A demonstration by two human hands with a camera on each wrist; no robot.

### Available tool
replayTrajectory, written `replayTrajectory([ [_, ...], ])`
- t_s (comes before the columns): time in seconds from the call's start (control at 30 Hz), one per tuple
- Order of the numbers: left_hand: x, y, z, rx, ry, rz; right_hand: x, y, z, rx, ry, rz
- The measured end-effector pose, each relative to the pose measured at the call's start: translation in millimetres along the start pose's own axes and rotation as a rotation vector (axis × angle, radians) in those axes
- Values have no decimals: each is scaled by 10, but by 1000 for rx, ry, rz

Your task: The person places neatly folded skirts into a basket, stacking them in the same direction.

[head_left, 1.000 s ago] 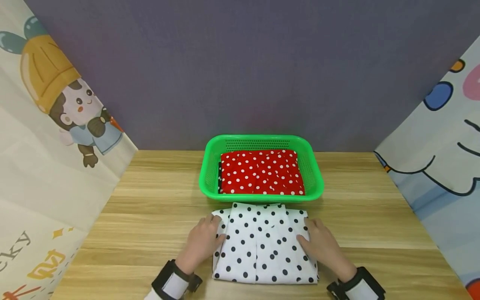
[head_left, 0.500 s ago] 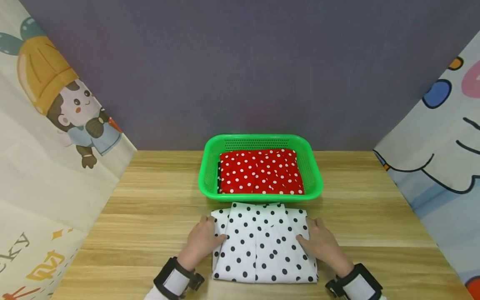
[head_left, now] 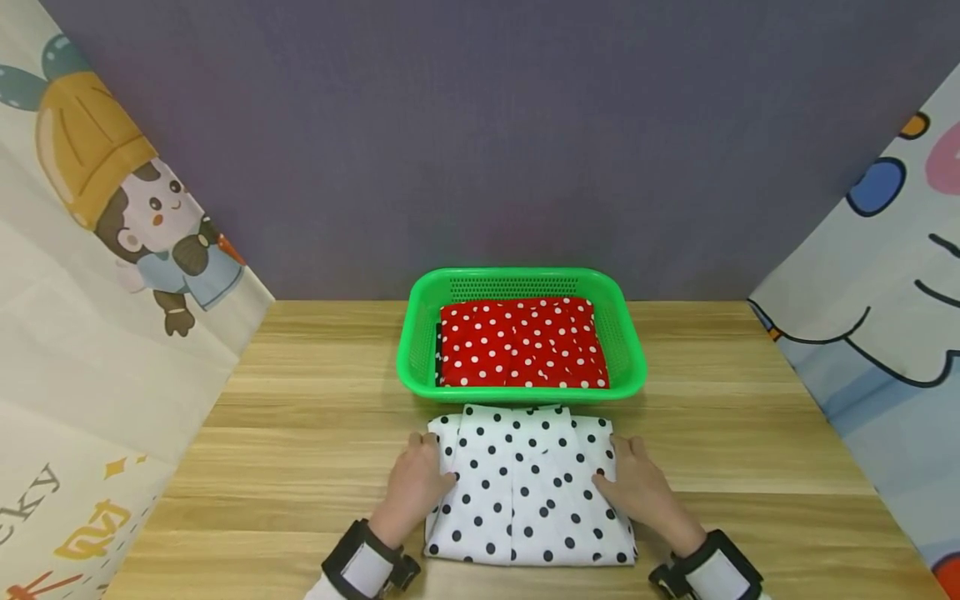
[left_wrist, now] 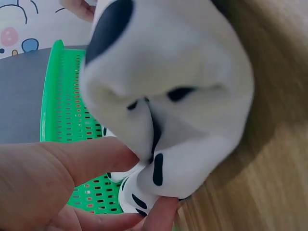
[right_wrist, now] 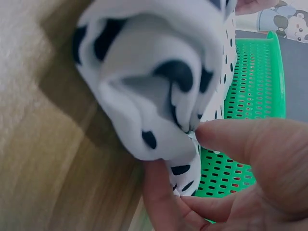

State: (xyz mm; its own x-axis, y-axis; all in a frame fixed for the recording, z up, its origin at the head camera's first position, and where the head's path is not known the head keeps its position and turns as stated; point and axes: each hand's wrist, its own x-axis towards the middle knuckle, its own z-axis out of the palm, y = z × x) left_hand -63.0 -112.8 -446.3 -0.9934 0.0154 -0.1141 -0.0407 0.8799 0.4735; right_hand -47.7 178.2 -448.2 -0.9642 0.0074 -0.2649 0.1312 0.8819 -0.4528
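The pale wood-grain worktop point(head_left: 300, 433) runs back to a flat purple-grey wall point(head_left: 480, 125), with cartoon-printed panels standing along both sides. Near the back of the worktop sits a bright green perforated plastic basket point(head_left: 408, 350), and a folded red cloth with white polka dots point(head_left: 522, 343) lies flat inside it. Just in front of the basket, close to its near rim, lies a folded white garment with black polka dots point(head_left: 528, 492), squared into a neat rectangle on the worktop. The left hand point(head_left: 415, 487) grips the garment's left edge, thumb on top and fingers curled under the fold, as the left wrist view shows. The right hand point(head_left: 637, 487) pinches the right edge in the same way, thumb above and fingers beneath. Black bands with white patches wrap both wrists.
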Motion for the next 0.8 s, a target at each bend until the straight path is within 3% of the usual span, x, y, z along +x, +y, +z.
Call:
replayTrajectory([
  [0.5,33,-12,19,-99,-19,12,5,-42,87,108,-34,19],
  [0.8,-14,-53,7,-138,-9,28,-5,-22,98,150,-9,-14],
])
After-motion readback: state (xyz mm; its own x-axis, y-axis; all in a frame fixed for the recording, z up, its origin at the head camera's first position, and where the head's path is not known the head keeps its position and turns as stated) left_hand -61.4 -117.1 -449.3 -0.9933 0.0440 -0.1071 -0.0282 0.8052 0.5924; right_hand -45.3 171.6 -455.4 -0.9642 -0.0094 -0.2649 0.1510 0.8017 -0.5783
